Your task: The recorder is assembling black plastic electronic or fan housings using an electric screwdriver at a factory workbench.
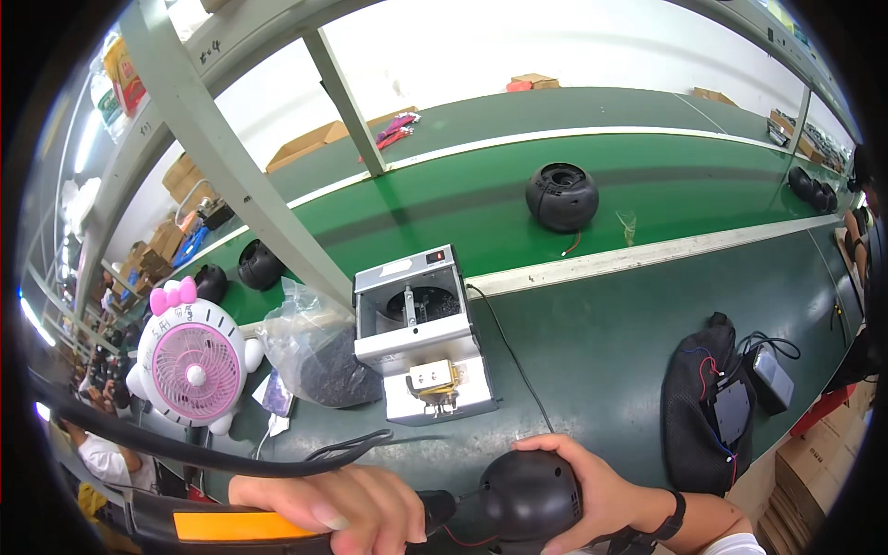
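Currently, in the head view, the left hand (342,504) is gripping a black electric screwdriver (240,527) with an orange label, its fingers curling close together around the barrel. The screwdriver is lying nearly level, its nose pointing right at a black spherical housing (527,495); whether the bit is seating in the housing cannot be told. The spherical housing is sitting low in the view, just right of the screwdriver's nose and on the near side of a silver-grey screw feeder (416,342). The right hand (606,490) is cupping the housing from the right, forefinger reaching over the top and thumb bracing below, the two spreading apart around the shell; the state of the other fingers cannot be told. A thin red wire (470,540) is trailing below the housing's left side. A black wristband (675,518) is circling the right wrist. A thick black cable (185,436) is curving above the left hand.

Beyond the hands, the screw feeder is standing on a dark green workbench (573,370). To its left, a clear plastic bag (338,365) is holding dark contents, and a white and pink character fan (196,376) is standing near the bag. At the right, a black mesh fabric piece (689,425) is lying beside a grey box-shaped unit (771,377). On a bright green conveyor belt (444,190), a second round housing (562,201) is resting, a red lead hanging from it.
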`<state>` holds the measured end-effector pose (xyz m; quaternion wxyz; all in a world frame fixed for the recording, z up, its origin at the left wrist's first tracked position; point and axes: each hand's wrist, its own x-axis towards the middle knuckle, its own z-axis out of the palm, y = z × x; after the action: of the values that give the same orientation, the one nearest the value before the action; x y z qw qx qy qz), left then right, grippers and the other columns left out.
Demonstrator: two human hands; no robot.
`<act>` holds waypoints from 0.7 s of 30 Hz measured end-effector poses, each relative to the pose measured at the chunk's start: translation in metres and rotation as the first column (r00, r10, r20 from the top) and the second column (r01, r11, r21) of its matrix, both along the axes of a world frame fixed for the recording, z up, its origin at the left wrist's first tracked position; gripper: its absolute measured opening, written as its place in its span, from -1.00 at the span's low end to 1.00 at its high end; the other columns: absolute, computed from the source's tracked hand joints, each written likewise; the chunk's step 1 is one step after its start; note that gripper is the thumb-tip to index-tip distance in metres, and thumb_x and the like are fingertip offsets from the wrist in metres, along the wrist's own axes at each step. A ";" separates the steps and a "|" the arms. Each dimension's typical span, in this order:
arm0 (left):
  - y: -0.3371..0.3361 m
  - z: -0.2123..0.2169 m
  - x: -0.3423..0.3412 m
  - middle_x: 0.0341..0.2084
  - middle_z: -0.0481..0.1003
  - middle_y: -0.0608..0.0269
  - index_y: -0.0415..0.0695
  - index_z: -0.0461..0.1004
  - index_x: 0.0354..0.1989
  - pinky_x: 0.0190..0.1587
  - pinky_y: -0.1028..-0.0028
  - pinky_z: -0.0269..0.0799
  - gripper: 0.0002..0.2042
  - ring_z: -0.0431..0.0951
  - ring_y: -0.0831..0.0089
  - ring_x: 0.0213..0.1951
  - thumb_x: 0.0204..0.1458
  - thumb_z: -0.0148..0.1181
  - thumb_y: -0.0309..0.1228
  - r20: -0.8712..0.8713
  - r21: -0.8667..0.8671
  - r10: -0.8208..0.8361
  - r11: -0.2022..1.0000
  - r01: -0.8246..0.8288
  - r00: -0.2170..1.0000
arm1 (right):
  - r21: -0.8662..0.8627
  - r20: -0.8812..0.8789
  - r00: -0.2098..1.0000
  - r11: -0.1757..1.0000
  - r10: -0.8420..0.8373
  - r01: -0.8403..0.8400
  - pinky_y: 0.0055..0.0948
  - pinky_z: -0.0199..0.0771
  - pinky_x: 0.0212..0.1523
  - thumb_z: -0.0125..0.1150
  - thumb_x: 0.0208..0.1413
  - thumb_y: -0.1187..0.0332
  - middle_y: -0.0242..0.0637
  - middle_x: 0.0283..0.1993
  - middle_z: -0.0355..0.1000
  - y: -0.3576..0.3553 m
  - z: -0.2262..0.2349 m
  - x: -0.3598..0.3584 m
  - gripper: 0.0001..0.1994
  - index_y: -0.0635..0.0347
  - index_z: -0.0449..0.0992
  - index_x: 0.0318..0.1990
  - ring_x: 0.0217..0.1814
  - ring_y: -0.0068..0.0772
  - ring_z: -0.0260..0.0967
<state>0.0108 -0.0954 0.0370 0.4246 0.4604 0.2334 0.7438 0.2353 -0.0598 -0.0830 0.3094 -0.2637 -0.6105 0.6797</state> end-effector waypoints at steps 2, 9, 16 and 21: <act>-0.001 0.003 -0.002 -0.65 0.34 0.32 -0.21 0.42 -0.12 -0.55 0.38 0.34 -0.10 0.36 0.40 -0.63 -0.16 0.09 0.55 0.008 -0.018 0.030 0.999 -0.030 1.000 | 0.017 0.006 1.000 1.000 0.003 -0.003 -0.30 0.24 0.30 0.73 -0.45 0.22 -0.20 0.21 0.40 0.000 0.001 -0.001 0.09 0.13 0.19 0.34 0.26 -0.31 0.34; 0.001 -0.002 0.009 -0.64 0.36 0.30 -0.24 0.44 -0.20 -0.51 0.37 0.38 -0.01 0.39 0.40 -0.61 -0.27 0.01 0.65 0.020 -0.131 0.008 0.991 -0.005 1.000 | 0.066 0.010 0.999 0.997 -0.037 0.037 -0.30 0.31 0.28 0.62 -0.27 0.09 -0.18 0.20 0.39 -0.004 0.003 -0.001 -0.09 0.16 0.28 0.28 0.26 -0.25 0.35; -0.001 -0.045 0.020 -0.60 0.41 0.24 -0.23 0.44 -0.22 -0.46 0.36 0.38 -0.04 0.41 0.36 -0.56 -0.33 0.11 0.61 -0.166 0.115 0.091 0.991 -0.072 0.982 | 0.226 0.124 0.968 0.956 -0.218 0.187 -0.27 0.30 0.23 0.72 -0.48 0.14 -0.11 0.13 0.35 -0.015 0.003 -0.014 0.03 0.20 0.27 0.26 0.20 -0.18 0.34; 0.001 -0.047 0.026 -0.54 0.39 0.29 -0.15 0.35 -0.10 -0.41 0.38 0.44 -0.36 0.42 0.41 -0.53 -0.05 0.38 0.18 -0.276 0.039 0.144 0.990 -0.138 0.950 | 0.171 0.073 0.972 0.963 -0.223 0.208 -0.26 0.31 0.21 0.71 -0.44 0.14 -0.10 0.11 0.33 -0.011 0.003 -0.009 -0.01 0.21 0.29 0.24 0.18 -0.16 0.33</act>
<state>0.0369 -0.0945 -0.0097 0.3289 0.5466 0.3158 0.7023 0.2266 -0.0708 -0.0798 0.3735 -0.3334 -0.6450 0.5773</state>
